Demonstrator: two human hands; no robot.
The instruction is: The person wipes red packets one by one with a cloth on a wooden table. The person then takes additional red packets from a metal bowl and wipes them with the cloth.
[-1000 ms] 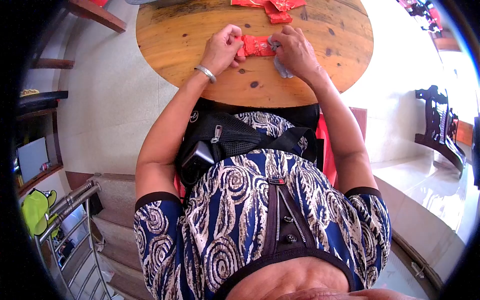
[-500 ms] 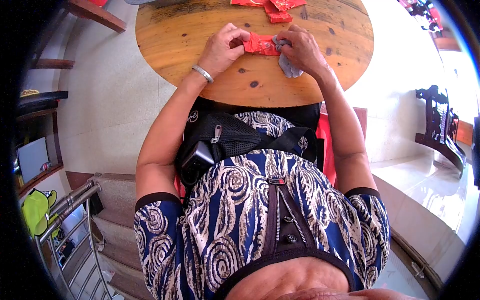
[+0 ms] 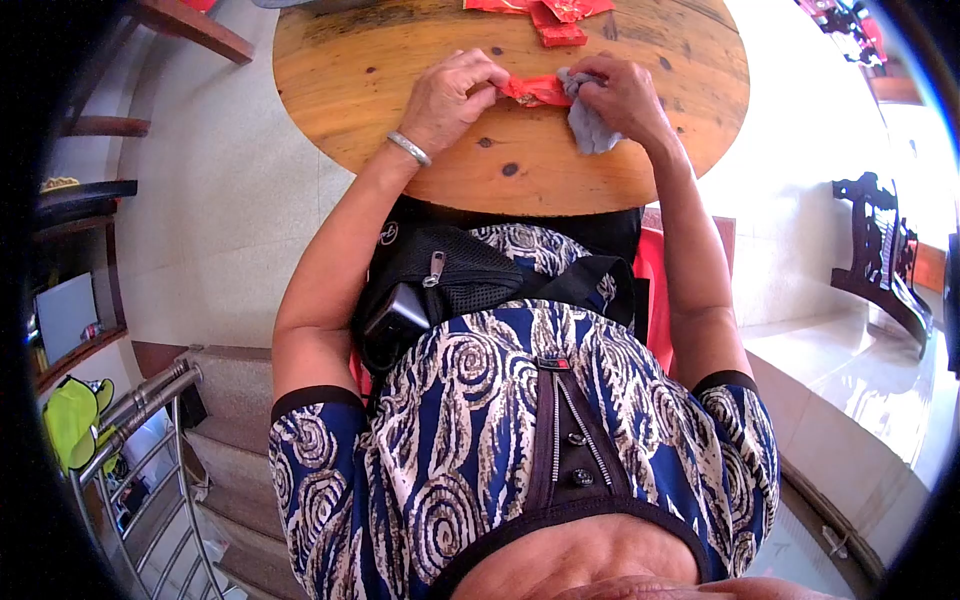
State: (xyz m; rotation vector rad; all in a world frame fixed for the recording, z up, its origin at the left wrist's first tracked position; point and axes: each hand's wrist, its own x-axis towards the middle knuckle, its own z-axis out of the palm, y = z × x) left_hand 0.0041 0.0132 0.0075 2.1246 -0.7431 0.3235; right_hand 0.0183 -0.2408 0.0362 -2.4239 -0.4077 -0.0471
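Note:
A small, crumpled red packet [image 3: 540,91] is stretched between my two hands above the round wooden table [image 3: 440,185]. My left hand [image 3: 458,92], with a bangle [image 3: 409,148] at its wrist, pinches the packet's left end between thumb and fingers. At the other end, my right hand [image 3: 622,98] is closed on a grey cloth [image 3: 592,128], which hangs below the fingers. The packet's right end meets the cloth there; the exact grip is hidden by the fingers. Farther back lie more red packets [image 3: 560,25].
Part of a grey object [image 3: 310,4] shows at the table's far left edge. A black bag [image 3: 440,270] rests on my lap. Stairs with a metal railing [image 3: 150,400] lie at lower left; a dark carved wooden piece [image 3: 880,250] stands at right.
Both hands have shifted slightly right with the red packet, which now looks narrower and more twisted. The grey cloth has moved right and hangs more spread out.

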